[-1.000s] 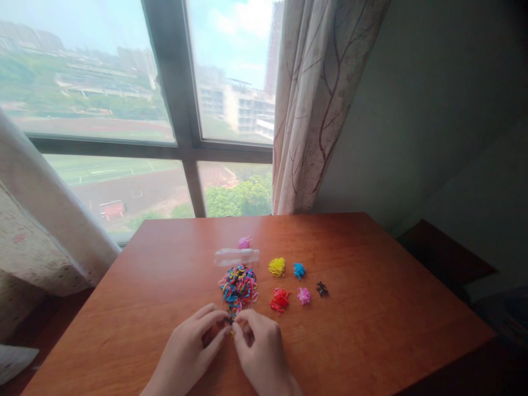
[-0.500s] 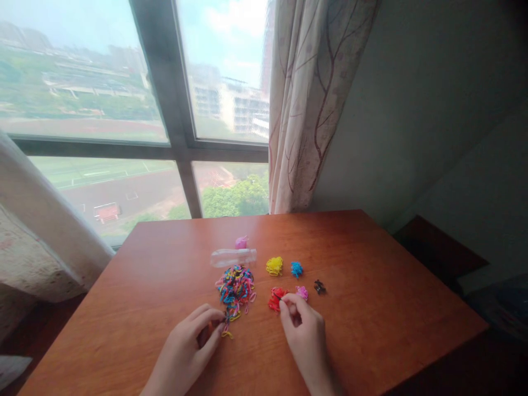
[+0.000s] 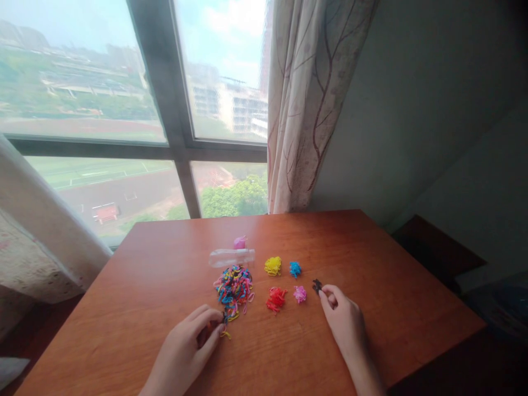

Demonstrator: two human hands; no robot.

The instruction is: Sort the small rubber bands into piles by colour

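- Head view: a reddish-brown wooden bench (image 3: 371,264) carries a heap of small mixed-colour elastic bands (image 3: 233,285).
- Left hand (image 3: 187,349): it lies on the bench at the near edge of the heap. Thumb and forefinger fingers (image 3: 215,322) are pinched together against the nearest bands. What they clamp is too small to tell.
- Right hand (image 3: 345,322): its fingers (image 3: 326,295) are drawn close and touch the near right side of a small pile of black elastic bands (image 3: 317,285). Whether a band is gripped, I cannot tell.
- Between the hands lie a red band pile (image 3: 275,298) and a pink band pile (image 3: 300,294), apart from both hands.
- Farther back lie a yellow band pile (image 3: 273,265) and a blue band pile (image 3: 295,269).
- A clear plastic bottle (image 3: 231,257) lies on its side just behind the heap, with a pink cap (image 3: 240,242) beyond it.
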